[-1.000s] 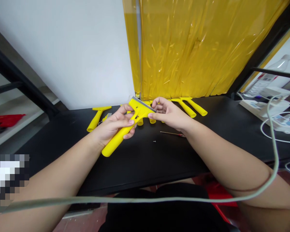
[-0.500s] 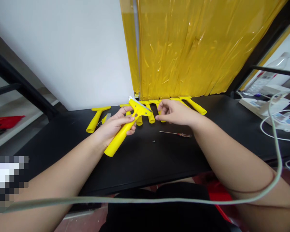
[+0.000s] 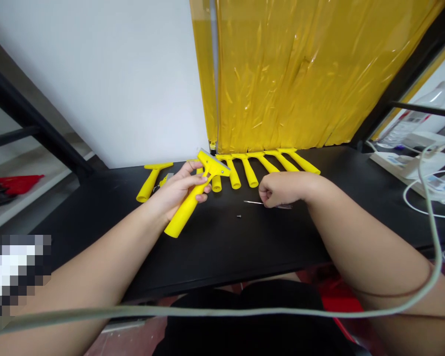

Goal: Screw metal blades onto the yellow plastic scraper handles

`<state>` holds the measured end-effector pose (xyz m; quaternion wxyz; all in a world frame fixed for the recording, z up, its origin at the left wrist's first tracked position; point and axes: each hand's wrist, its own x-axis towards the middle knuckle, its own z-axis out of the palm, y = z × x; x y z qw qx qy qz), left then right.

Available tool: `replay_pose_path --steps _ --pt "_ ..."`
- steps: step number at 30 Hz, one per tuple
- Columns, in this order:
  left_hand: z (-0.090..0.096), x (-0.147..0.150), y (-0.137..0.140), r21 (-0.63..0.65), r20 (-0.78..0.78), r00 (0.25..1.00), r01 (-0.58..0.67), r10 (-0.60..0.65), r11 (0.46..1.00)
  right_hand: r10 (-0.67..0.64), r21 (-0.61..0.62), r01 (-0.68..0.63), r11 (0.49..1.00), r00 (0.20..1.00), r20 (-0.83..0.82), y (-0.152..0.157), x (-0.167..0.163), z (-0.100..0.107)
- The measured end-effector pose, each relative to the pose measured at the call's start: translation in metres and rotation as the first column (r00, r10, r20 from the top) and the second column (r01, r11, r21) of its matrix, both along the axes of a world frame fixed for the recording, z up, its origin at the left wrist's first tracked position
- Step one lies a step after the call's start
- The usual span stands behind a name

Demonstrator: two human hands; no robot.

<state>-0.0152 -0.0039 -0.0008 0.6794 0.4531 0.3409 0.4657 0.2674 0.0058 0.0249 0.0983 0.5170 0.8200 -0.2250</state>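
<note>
A yellow scraper with a metal blade strip along its head is tilted in my left hand, whose fingers are wrapped round its neck. My right hand is lowered over a small screwdriver, its fingers curled in around the shaft near the handle. The handle shows partly beneath the hand; the exact fingertip grip is hidden. On the black table between the hands lies a small screw. Several more yellow scraper handles lie in a row behind the hands.
Another yellow handle lies at the left, near small parts partly hidden by my left wrist. A white panel and yellow film stand behind the table. White power strips and a plastic bottle are at the right. A pale cable crosses in front.
My right hand has come down from above the row of handles to the screwdriver and closed around it. The screwdriver has shifted slightly left. My left hand still holds the scraper.
</note>
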Motion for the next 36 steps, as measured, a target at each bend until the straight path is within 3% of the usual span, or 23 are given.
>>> replay_pose_path --steps 3,5,9,15,23,32,36 --pt "0.0 0.0 0.0 0.044 0.003 1.0 -0.002 0.002 0.999 0.11 0.036 -0.105 0.994 0.967 -0.23 0.0 0.001 0.002" --pt "-0.001 0.0 0.0 0.074 -0.009 1.0 -0.005 0.006 0.997 0.155 0.076 -0.135 0.988 0.896 -0.415 0.0 -0.001 0.002" --pt "-0.002 0.0 0.0 0.125 -0.038 0.999 -0.018 0.023 0.992 0.029 0.004 -0.034 0.999 0.78 -0.625 0.001 -0.013 -0.006" --pt "-0.004 0.001 0.0 0.202 -0.042 0.998 -0.036 0.046 0.979 0.101 0.297 0.089 0.951 0.817 -0.567 0.007 -0.02 -0.019" --pt "-0.005 0.0 0.0 0.239 -0.04 0.998 -0.042 0.053 0.97 -0.025 0.313 0.198 0.929 0.877 -0.481 0.007 -0.022 -0.022" --pt "-0.008 0.001 0.0 0.272 -0.067 0.997 -0.011 0.03 0.962 0.001 0.359 0.199 0.912 0.873 -0.488 0.009 -0.022 -0.025" --pt "-0.01 0.002 0.0 0.318 -0.112 0.992 -0.016 0.055 0.948 0.043 0.371 0.205 0.906 0.827 -0.56 0.01 -0.023 -0.026"
